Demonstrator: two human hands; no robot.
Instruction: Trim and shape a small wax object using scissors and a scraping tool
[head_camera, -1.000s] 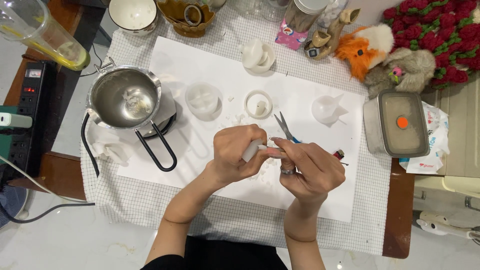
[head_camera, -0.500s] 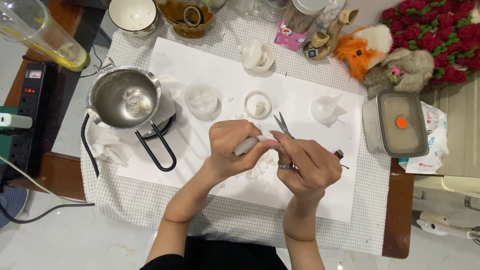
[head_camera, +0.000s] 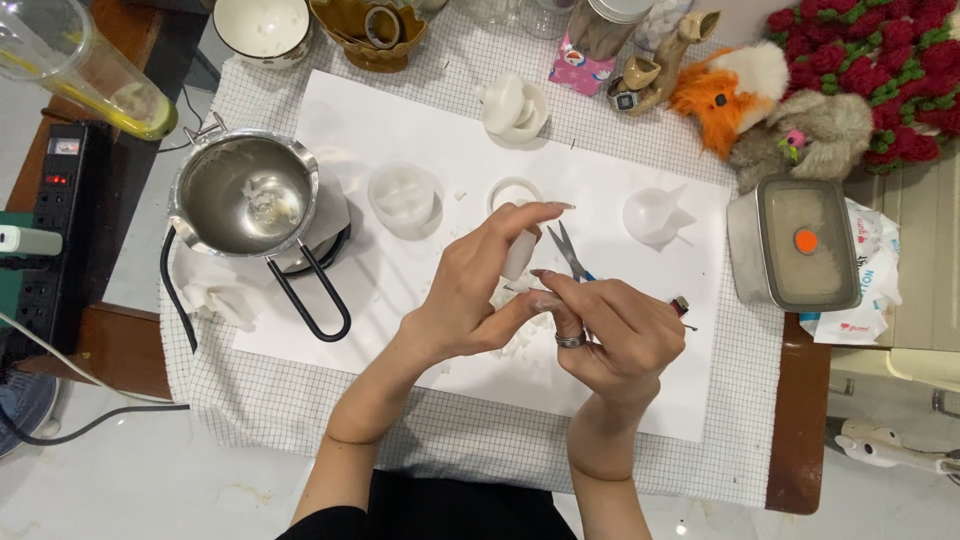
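Note:
My left hand (head_camera: 478, 290) holds a small white wax piece (head_camera: 517, 258) upright between thumb and fingers over the white paper sheet (head_camera: 640, 370). My right hand (head_camera: 612, 335), with a ring on one finger, grips small scissors (head_camera: 567, 250) whose blades point up beside the white piece. The two hands touch at the fingertips. White crumbs (head_camera: 520, 345) lie on the paper under the hands.
A metal pot (head_camera: 245, 200) with a loop handle sits at left on a small burner. A clear cup (head_camera: 405, 198), a white ring mould (head_camera: 512, 190) and a clear spouted cup (head_camera: 655, 215) stand behind the hands. A lidded metal box (head_camera: 795, 245) is at right. A power strip (head_camera: 55, 230) lies far left.
My left hand has turned the white piece upright and opened its fingers more. The scissors have shifted slightly left and closer to the piece.

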